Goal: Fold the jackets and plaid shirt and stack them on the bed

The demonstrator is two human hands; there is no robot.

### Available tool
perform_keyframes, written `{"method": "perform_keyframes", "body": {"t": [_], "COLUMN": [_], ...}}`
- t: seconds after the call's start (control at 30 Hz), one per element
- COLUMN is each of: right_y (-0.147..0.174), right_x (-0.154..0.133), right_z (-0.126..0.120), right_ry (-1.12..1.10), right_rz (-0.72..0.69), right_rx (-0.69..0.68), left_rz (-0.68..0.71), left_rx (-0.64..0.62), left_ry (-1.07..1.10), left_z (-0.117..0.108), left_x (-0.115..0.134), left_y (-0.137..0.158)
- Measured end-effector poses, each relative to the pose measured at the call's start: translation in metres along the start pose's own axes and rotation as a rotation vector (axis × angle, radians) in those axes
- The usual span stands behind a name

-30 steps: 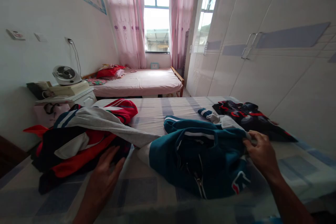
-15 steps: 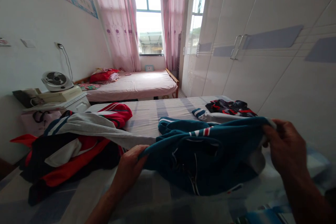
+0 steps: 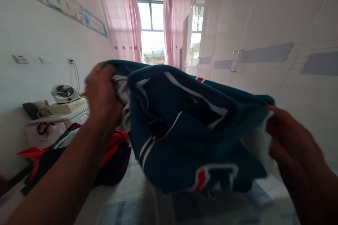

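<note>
A dark teal jacket (image 3: 169, 147) with white piping, a zip and a red-and-white emblem hangs stretched between my hands, lifted above the bed. My left hand (image 3: 101, 91) grips it at one shoulder, where some grey sleeve cloth bunches beneath. Pinched in my right hand (image 3: 289, 133) is the opposite shoulder. The collar opening faces me, and the jacket's lower part is blurred by motion. To the left, behind my left forearm, lies a heap of red and black clothes (image 3: 113, 161), partly hidden.
The bed (image 3: 111, 204) has a checked sheet. A grey fan (image 3: 65, 93) stands on a cabinet at the left, with a pink bag (image 3: 44, 133) below it. White wardrobe doors (image 3: 264, 84) line the right side. Pink curtains (image 3: 121, 21) frame the far window.
Both hands have raised the jacket off the bed, the left one moving up and leftward. It now covers the far bed, and the grey sleeve has left the clothes heap. The camera has tilted up.
</note>
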State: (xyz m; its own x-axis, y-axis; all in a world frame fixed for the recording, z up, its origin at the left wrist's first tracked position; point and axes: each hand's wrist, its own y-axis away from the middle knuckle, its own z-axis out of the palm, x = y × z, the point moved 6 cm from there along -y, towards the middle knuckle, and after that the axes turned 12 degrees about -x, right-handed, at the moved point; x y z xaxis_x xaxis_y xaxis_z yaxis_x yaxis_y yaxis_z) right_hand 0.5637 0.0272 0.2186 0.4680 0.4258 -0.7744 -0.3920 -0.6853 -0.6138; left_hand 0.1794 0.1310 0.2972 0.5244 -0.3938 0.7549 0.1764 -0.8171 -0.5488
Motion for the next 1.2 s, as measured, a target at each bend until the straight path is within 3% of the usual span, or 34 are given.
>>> {"method": "perform_keyframes", "body": {"t": [0.07,0.13,0.2,0.27,0.33,0.4,0.5,0.57,0.67,0.73,0.83,0.97,1.07,1.13,1.2], "right_y": [-0.026,-0.04,-0.037,-0.021,0.003,0.03,0.062,0.079,0.101,0.116,0.13,0.124,0.1,0.083,0.071], "right_x": [0.028,0.071,0.121,0.164,0.191,0.201,0.19,0.175,0.159,0.155,0.158,0.159,0.143,0.125,0.105], "right_z": [0.019,0.029,0.033,0.032,0.032,0.032,0.03,0.027,0.025,0.026,0.029,0.039,0.045,0.043,0.037], "right_ry": [-0.343,-0.525,-0.412,-0.187,0.001,0.165,0.351,0.418,0.437,0.448,0.533,0.531,0.432,0.324,0.174], "right_rz": [0.089,0.18,0.334,0.437,0.458,0.451,0.454,0.478,0.524,0.557,0.568,0.434,0.346,0.334,0.355], "right_rx": [0.036,0.121,0.118,0.003,-0.158,-0.275,-0.343,-0.341,-0.335,-0.362,-0.418,-0.516,-0.52,-0.483,-0.444], "left_rz": [0.184,0.258,0.245,0.199,0.146,0.086,-0.082,-0.256,-0.402,-0.368,-0.285,-0.066,0.11,0.118,0.096], "left_rx": [-0.128,-0.277,-0.408,-0.548,-0.655,-0.713,-0.72,-0.741,-0.856,-0.963,-1.042,-0.901,-0.751,-0.703,-0.589], "left_ry": [0.048,0.031,-0.004,-0.035,-0.058,-0.078,-0.103,-0.031,0.22,0.37,0.371,0.175,0.081,0.091,0.111], "left_z": [0.051,0.099,0.136,0.159,0.167,0.161,0.135,0.118,0.11,0.115,0.129,0.148,0.152,0.147,0.128], "left_x": [0.012,0.001,-0.029,-0.071,-0.117,-0.161,-0.208,-0.223,-0.222,-0.216,-0.22,-0.212,-0.172,-0.143,-0.12], "left_y": [-0.025,-0.035,-0.028,-0.005,0.027,0.057,0.087,0.099,0.112,0.116,0.116,0.1,0.078,0.058,0.037]}}
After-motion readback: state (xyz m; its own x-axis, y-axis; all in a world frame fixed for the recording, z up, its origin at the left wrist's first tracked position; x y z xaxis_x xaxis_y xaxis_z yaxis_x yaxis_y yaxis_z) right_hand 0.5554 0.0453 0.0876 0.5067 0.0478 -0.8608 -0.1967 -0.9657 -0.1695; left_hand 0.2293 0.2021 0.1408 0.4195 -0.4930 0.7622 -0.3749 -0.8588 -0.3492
